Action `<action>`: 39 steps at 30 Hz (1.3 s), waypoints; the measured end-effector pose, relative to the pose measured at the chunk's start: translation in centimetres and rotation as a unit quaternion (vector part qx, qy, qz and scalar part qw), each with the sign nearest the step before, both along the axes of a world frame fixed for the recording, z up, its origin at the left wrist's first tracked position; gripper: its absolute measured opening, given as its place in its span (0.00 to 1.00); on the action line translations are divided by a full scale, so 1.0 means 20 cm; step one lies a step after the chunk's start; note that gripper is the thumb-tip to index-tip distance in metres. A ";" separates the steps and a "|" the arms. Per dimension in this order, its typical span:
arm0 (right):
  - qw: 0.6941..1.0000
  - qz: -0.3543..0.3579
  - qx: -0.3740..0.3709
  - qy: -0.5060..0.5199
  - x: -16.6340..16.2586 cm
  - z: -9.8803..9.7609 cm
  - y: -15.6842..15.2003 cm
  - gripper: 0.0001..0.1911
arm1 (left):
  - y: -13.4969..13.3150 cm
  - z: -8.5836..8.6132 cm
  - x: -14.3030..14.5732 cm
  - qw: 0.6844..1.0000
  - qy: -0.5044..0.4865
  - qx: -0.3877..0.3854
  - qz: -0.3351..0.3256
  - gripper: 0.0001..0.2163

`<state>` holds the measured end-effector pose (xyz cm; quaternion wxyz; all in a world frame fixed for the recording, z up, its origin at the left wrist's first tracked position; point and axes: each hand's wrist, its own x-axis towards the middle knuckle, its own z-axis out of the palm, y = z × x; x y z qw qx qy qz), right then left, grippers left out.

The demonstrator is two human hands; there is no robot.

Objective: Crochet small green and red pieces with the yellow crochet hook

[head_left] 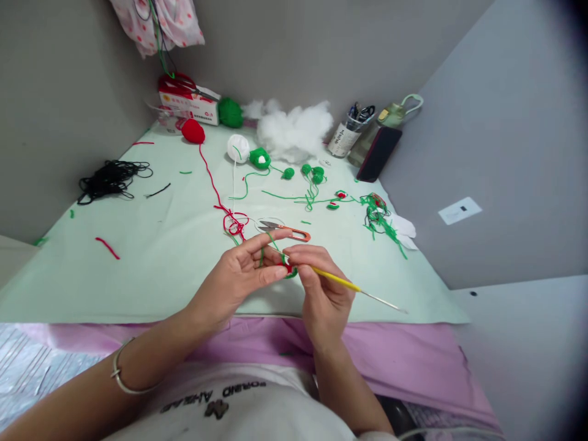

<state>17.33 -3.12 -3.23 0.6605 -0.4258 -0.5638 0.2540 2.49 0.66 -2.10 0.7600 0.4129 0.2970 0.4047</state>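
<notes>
While your right hand [324, 283] grips the yellow-handled hook [339, 280] like a pen, your left hand [243, 269] pinches the small red-and-green crocheted piece [290, 270] just below the centre of the frame, index finger stretched out with green yarn [262, 256] hanging from it. The piece is probably light, soft and easily squashed, so hold it by its edge; the hook looks stiff, its slim shaft likely slippery, its handle the surer grip.
</notes>
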 end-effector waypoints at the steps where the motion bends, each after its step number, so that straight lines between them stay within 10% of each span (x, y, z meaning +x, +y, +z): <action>1: 1.000 -0.008 0.008 -0.015 -0.01 0.00 0.00 0.10 | 0.00 0.00 0.00 1.000 0.001 0.002 0.001 0.24; 9: 0.971 -0.114 0.157 -0.139 -0.03 -0.10 -0.01 0.17 | -0.02 0.02 0.00 0.999 0.031 0.011 0.031 0.23; 27: 0.966 -0.067 0.168 -0.183 -0.01 -0.06 -0.05 0.16 | -0.05 -0.06 0.01 0.922 0.138 0.287 0.219 0.24; 39: 0.945 -0.052 0.187 -0.263 0.00 -0.01 -0.05 0.13 | -0.02 -0.12 -0.01 0.885 0.147 0.384 0.220 0.29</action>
